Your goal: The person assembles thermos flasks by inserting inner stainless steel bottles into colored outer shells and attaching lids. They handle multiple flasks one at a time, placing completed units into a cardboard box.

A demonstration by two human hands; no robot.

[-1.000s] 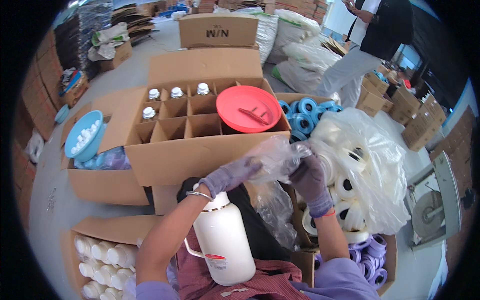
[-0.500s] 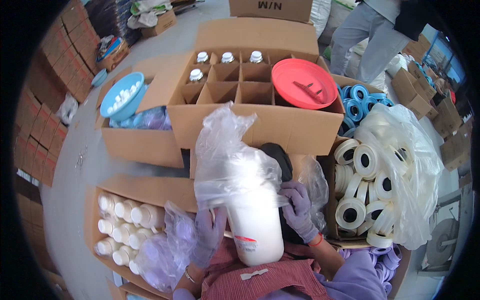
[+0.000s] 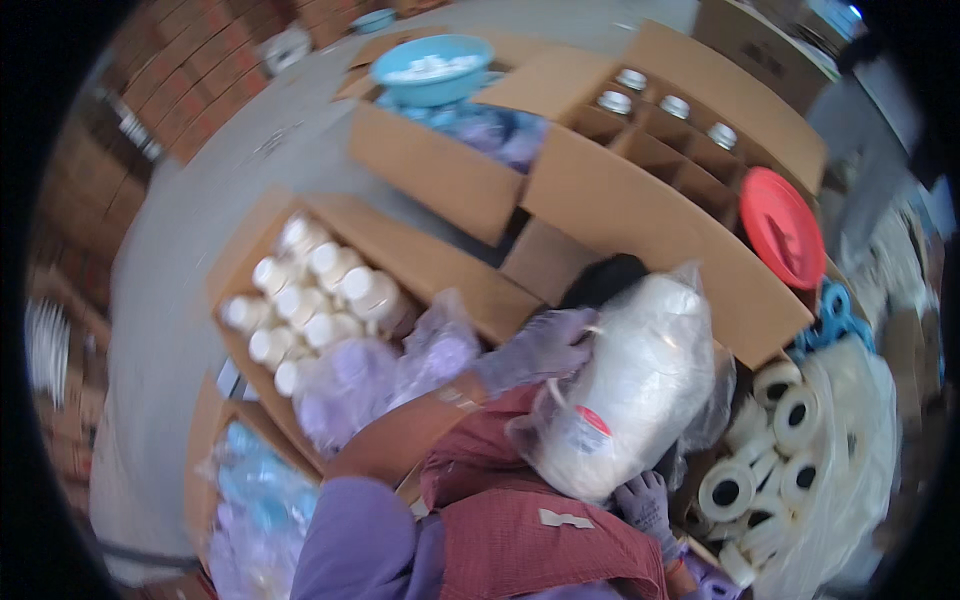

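Note:
A large white plastic jug (image 3: 625, 395) with a red-and-white label leans across my lap, its top tilted up to the right. A clear plastic bag (image 3: 545, 425) covers it down to the base. My left hand (image 3: 545, 350), in a pale purple glove, is closed at the jug's left side, fingertips pressed against it. Low by the jug's base, my right hand (image 3: 645, 505) wears a similar glove, and its bent fingers grip the edge of the bag.
Ahead stands a divided carton (image 3: 660, 230) with several capped bottles and a red lid (image 3: 785, 228). White bottles (image 3: 310, 290) and bagged purple parts fill a carton at left. A blue bowl (image 3: 432, 70) of white caps lies beyond. White rings (image 3: 727, 490) fill a box at right.
The view has swung left. The bag now reaches the jug's base, and the jug tilts right. My left hand has moved up its side; my right hand has dropped to the base.

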